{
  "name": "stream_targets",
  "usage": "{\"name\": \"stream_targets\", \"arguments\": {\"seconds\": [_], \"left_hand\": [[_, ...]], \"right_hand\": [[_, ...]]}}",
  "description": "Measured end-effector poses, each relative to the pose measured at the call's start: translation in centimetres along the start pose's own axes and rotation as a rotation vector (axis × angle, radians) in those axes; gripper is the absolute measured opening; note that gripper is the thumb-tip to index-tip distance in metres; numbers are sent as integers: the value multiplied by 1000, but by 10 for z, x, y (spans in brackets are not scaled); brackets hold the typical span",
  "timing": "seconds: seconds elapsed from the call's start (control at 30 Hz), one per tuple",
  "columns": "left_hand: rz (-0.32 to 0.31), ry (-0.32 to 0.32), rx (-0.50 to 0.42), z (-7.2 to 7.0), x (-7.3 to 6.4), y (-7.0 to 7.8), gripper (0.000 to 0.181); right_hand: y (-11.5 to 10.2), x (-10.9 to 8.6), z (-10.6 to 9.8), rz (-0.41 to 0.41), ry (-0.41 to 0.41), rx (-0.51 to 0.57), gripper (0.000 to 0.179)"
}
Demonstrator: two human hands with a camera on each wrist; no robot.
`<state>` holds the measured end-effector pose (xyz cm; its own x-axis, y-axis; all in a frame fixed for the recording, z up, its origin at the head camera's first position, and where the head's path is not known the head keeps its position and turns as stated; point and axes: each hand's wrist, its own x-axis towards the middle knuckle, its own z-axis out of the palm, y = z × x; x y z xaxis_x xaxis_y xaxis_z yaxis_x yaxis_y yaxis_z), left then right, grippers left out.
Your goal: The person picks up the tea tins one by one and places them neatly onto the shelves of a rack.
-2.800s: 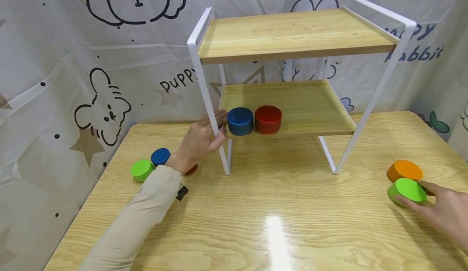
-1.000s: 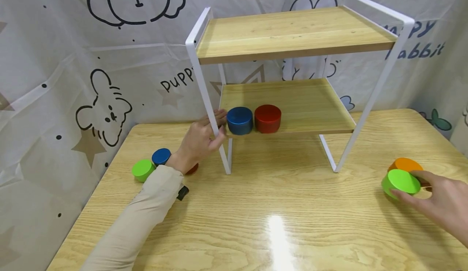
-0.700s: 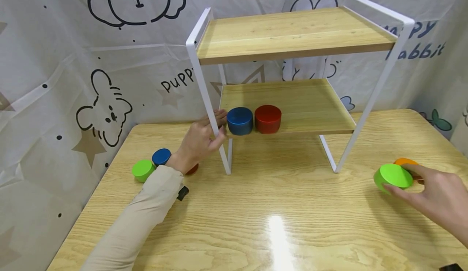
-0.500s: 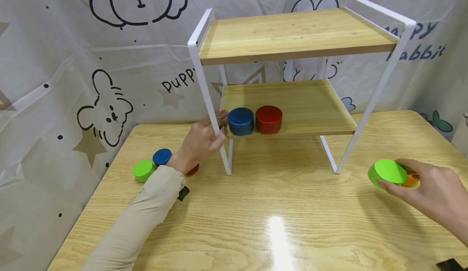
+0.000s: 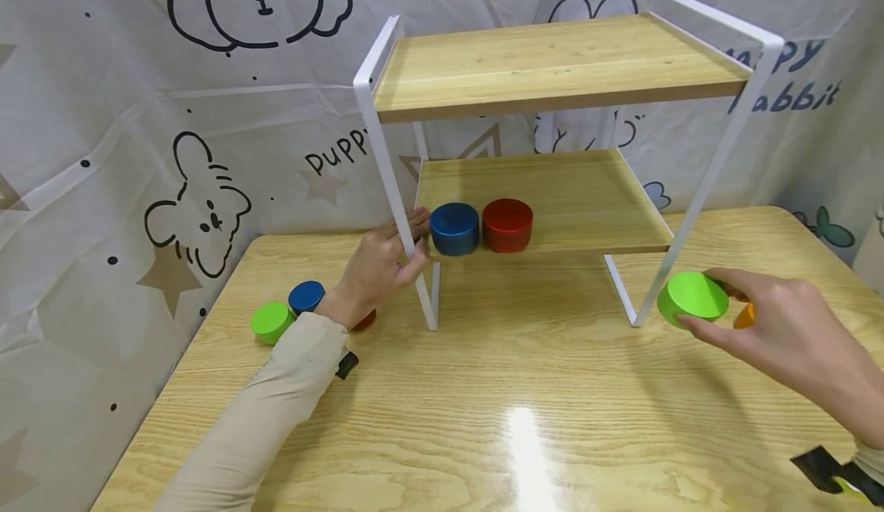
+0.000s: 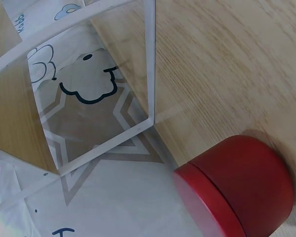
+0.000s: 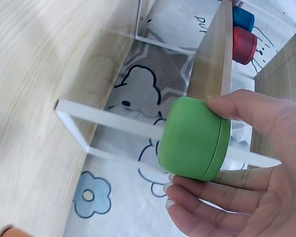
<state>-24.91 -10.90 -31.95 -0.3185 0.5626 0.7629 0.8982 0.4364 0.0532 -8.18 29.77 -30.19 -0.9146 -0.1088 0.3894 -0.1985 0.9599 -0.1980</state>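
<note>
My right hand (image 5: pixel 780 320) pinches a green round tin (image 5: pixel 693 295) between thumb and fingers, lifted above the table beside the shelf rack's right front leg. The right wrist view shows the lidded green tin (image 7: pixel 192 140) lying sideways in that view. My left hand (image 5: pixel 380 262) rests at the rack's left front post, straight fingers behind it and thumb in front. Its fingertips are beside a blue tin (image 5: pixel 454 229) on the lower board (image 5: pixel 587 197); whether they touch it is unclear. A red tin (image 5: pixel 507 226) stands right next to the blue one.
Left on the table stand a green tin (image 5: pixel 272 322), a blue tin (image 5: pixel 305 295) and a red tin (image 6: pixel 241 185), partly behind my left arm. An orange tin (image 5: pixel 744 316) is mostly hidden behind my right hand. The rack's upper board (image 5: pixel 552 63) overhangs the lower one.
My right hand has lifted the green tin off the table from beside the orange one and carried it left and up toward the rack. My left hand has stayed in place.
</note>
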Motion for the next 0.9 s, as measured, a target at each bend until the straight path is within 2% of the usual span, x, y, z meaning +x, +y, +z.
{"name": "stream_targets", "arguments": {"seconds": [0.37,0.63,0.9], "left_hand": [[4,-9,2,-1,1,0,37],[14,-3,5,-1,1,-1,37],[5,2,6,0,1,-1,39]], "right_hand": [[-26,20,-7,-108,56,65,54],[-47,36,-14,-137,39,98,56],[-64,53,-19,-208,53,115,51]]}}
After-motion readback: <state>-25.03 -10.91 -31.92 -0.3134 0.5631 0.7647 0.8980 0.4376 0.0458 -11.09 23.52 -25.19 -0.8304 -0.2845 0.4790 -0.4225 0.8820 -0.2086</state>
